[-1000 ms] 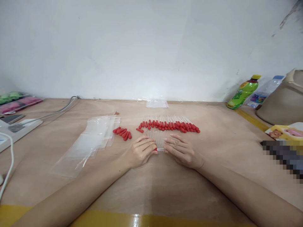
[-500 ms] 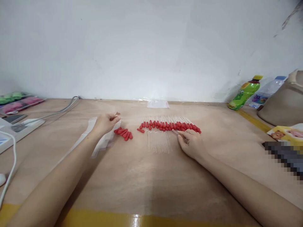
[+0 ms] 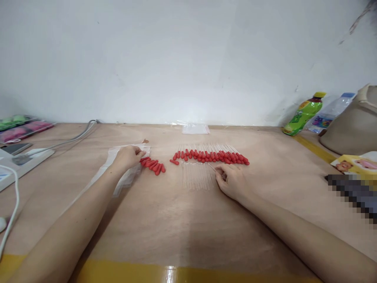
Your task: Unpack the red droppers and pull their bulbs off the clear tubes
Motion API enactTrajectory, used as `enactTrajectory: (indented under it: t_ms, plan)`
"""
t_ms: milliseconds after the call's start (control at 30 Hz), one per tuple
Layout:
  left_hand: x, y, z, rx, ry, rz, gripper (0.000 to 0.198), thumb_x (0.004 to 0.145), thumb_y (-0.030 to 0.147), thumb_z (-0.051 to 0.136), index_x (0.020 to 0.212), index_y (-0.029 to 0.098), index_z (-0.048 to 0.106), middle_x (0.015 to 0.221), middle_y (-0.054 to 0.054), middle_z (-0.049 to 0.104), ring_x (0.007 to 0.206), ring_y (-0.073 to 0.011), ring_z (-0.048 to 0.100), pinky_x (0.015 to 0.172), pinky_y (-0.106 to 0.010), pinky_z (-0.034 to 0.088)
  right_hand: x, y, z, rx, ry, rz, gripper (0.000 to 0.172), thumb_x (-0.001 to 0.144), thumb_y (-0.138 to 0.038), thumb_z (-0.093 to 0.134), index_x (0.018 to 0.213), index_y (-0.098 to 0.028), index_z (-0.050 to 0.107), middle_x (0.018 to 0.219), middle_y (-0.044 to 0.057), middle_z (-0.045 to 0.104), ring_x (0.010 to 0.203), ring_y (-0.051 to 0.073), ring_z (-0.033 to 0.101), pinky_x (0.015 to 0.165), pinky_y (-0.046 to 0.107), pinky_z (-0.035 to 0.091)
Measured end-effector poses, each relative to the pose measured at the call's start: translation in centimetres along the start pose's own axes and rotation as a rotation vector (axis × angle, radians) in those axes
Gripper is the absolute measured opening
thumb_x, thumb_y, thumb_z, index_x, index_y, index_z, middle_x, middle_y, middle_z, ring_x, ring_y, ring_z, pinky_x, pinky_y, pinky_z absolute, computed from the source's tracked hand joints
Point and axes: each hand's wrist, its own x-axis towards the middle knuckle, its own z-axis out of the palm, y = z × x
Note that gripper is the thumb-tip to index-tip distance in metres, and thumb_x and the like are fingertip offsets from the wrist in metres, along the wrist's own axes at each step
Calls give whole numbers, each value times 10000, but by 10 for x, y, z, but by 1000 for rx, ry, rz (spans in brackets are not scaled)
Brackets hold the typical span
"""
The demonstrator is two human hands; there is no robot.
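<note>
My left hand (image 3: 129, 156) is closed, its fingertips at the far left end of a small pile of red elongated, rounded pieces (image 3: 153, 165). What they pinch is hidden. Under that hand and forearm lie clear plastic bags (image 3: 125, 184). My right hand (image 3: 232, 180) pinches a thin clear stick (image 3: 212, 168), which points up and left. Just left of it is a row of thin clear sticks (image 3: 196, 177) lying side by side. Behind these runs a long band of red rounded pieces (image 3: 212, 157), with more clear sticks (image 3: 218, 147) showing beyond it. One red piece (image 3: 174, 161) lies apart.
A small clear bag (image 3: 196, 129) lies by the wall. Two bottles, one green (image 3: 304, 114) and one clear (image 3: 330, 114), stand near a beige bin (image 3: 347, 125) at right. On the left are cables (image 3: 75, 137), a phone (image 3: 16, 148) and packs of coloured items (image 3: 26, 129).
My left hand has come down from the bag's far corner to the small red pile. My right hand has shifted slightly left and nearer, drawing the stick away from the red band.
</note>
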Motion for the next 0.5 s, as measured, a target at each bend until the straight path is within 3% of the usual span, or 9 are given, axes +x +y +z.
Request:
enactTrajectory:
  t_ms: [167,267,367,500]
  plan:
    - [-4,5,0,-32,83,36,298,743,417,449,678,184,624,707,-61,649,673,-208,580,566,-272,378,0,-8,0,-2,-4,23,148,752,-179,460,825,-188,588,778,25,641,663,151,559,652,290,342]
    - [-11,24,1,-112,139,246,269,776,379,443,759,185,629,786,-51,644,719,-190,570,635,-274,395,1,-13,-1,-3,-12,47,145,765,-197,457,815,-183,592,751,25,636,671,159,558,656,297,342]
    - [-17,51,5,-150,61,509,260,793,369,455,800,182,637,808,-56,615,756,-183,556,685,-275,404,1,-16,0,8,-10,50,136,781,-224,463,801,-191,594,708,15,628,678,167,559,678,312,340]
    - [-19,79,13,-87,-18,613,261,767,424,527,796,183,623,831,-63,589,795,-202,553,713,-298,402,3,-14,2,91,-4,-14,140,794,-191,451,807,-196,590,741,15,635,722,169,571,699,314,364]
